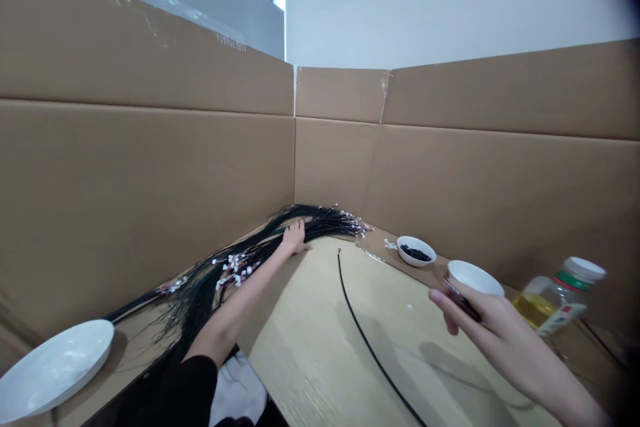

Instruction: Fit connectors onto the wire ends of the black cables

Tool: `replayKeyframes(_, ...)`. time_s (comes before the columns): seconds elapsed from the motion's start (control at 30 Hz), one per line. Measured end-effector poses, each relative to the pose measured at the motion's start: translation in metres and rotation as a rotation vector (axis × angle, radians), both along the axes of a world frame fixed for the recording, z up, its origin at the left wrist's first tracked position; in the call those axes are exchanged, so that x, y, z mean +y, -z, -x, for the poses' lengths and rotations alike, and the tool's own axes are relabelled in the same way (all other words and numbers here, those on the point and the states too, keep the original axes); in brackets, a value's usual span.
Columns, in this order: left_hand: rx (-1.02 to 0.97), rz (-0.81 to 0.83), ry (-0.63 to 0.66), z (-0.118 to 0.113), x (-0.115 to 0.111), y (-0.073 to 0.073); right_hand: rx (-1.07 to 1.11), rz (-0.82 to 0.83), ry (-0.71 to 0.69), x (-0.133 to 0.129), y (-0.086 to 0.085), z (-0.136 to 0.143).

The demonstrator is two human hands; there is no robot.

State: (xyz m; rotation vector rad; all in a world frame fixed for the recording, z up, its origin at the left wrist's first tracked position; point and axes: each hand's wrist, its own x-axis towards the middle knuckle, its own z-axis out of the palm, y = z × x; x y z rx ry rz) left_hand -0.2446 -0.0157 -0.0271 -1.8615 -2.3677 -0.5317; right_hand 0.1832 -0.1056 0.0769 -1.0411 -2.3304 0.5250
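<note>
My left hand (295, 237) reaches forward, its fingers curled over a thick bundle of black cables (327, 228) that have small white connectors at their ends. More black cables (203, 297) with white connectors run down the left side, under and beside my left forearm. Closed at the right, my right hand (483, 320) grips slim tweezers (463, 299) with a shiny metal tip and a dark body. A single black cable (367, 340) lies curved across the pale wooden board (310, 333), between both hands.
A bowl of small black pieces (416, 252) stands at the back right, beside loose white bits (390, 244). Another white bowl (475, 276) and a bottle of yellow liquid (555, 303) sit near my right hand. A white dish (60, 367) is front left. Cardboard walls (150, 173) enclose the back.
</note>
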Motion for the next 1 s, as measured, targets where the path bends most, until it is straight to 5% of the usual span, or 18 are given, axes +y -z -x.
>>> replayKeyframes(0.1,0.124,0.082,-0.052,0.003,0.014,0.024,-0.002,-0.044,0.002,0.006,0.004,-0.005)
replayKeyframes(0.23,0.202,0.141,-0.046,0.013,0.033,0.035,-0.028,-0.079,0.029,0.013,0.009,-0.012)
replayKeyframes(0.6,0.203,0.179,0.069,0.048,0.052,0.03,-0.025,-0.025,0.053,0.005,-0.001,-0.013)
replayKeyframes(1.0,0.184,-0.14,-0.12,-0.001,0.03,0.067,0.044,-0.077,0.101,0.001,-0.011,-0.023)
